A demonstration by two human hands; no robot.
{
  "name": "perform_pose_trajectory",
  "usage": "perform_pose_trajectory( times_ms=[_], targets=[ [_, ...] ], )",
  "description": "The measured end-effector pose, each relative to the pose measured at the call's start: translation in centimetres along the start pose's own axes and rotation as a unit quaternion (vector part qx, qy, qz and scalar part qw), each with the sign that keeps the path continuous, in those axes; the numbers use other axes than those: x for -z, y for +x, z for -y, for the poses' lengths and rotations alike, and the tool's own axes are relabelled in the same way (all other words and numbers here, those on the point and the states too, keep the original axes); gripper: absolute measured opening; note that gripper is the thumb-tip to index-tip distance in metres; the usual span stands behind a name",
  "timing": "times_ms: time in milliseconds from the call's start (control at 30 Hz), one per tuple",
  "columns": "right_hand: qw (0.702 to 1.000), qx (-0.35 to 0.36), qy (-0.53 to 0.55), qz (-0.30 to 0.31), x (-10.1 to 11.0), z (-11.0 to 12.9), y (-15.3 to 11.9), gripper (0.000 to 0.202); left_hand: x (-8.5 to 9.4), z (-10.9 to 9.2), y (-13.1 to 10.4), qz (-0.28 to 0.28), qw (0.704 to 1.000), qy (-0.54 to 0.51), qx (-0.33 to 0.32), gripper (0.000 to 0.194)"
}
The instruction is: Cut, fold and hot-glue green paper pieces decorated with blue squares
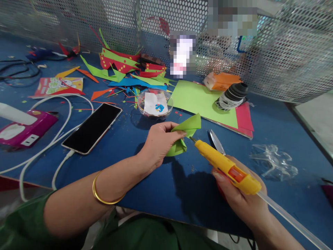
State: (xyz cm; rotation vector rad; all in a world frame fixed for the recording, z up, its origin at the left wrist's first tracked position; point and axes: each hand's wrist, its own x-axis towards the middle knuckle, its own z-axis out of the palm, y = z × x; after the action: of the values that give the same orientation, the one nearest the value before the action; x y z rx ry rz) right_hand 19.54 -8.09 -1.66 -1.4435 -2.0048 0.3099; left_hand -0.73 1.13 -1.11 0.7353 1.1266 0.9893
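Near the middle, my left hand [161,142] pinches a folded piece of light green paper [191,125] between thumb and fingers. My right hand [241,187] is wrapped round a yellow glue gun [218,158] with a clear glue stick in its back end. The gun's metal tip is at the right edge of the green paper; whether they touch is hard to tell. Scissors [216,141] lie just beyond the gun, partly hidden by it and my right hand. A clear bowl [169,104] with white paper inside stands beyond my left hand.
A black phone [92,128] with a white cable lies left, beside a purple power strip [33,128]. Green sheets [200,100], a black bottle [232,95], an orange packet [222,81] and coloured scraps [117,60] lie towards the mesh screen [156,21]. Clear plastic [275,161] lies right.
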Motion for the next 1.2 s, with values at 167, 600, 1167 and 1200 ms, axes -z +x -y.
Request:
perform_pose_trajectory(
  times_ms=[167,600,1167,1200],
  targets=[
    [1.0,-0.003,-0.004,-0.001,-0.07,-0.1,-0.06,0.013,0.05,0.06,0.01,0.004,1.0,0.0,0.005,0.026],
    [1.0,0.001,-0.009,0.001,-0.09,0.08,0.22,0.017,0.0,0.03,0.09,-0.004,1.0,0.001,-0.002,0.022],
    [1.0,0.002,0.004,0.003,0.13,-0.19,0.06,0.016,0.05,0.12,0.24,-0.002,1.0,-0.002,0.008,0.024],
    [1.0,0.006,0.015,0.001,0.17,-0.21,0.04,0.014,0.06,0.12,0.27,-0.004,1.0,-0.004,0.006,0.023]
  ],
)
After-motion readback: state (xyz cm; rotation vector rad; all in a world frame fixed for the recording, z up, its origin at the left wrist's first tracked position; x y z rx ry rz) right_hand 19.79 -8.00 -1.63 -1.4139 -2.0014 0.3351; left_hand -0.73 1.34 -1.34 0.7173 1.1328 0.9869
